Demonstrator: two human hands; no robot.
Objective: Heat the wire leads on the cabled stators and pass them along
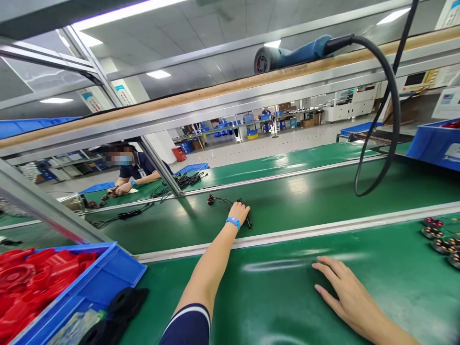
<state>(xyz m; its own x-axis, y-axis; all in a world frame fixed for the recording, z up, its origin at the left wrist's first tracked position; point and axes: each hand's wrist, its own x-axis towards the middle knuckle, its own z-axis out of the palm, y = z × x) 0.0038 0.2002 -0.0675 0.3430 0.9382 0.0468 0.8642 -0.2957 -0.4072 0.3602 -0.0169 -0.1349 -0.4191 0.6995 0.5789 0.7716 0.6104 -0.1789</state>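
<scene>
My left hand (239,212), with a blue wristband, stretches far forward over the green belt behind the white rail. Its fingers are curled down on a dark wired part; a thin black cable (249,221) sticks out beside the fingers. A small round dark piece with coppery spots (211,199) lies to the left on the wire's other end. How the fingertips grip is partly hidden by the hand itself. Over the near green work surface (273,292), my right hand (345,292) hovers with fingers spread, holding nothing.
A blue bin (122,268) of red plastic parts (46,273) and black pieces (124,302) stand at left. Several round wired parts (442,239) lie at right. A blue power tool (294,55) rests on the overhead shelf, its cable (393,124) hanging low. A co-worker (134,167) handles parts across.
</scene>
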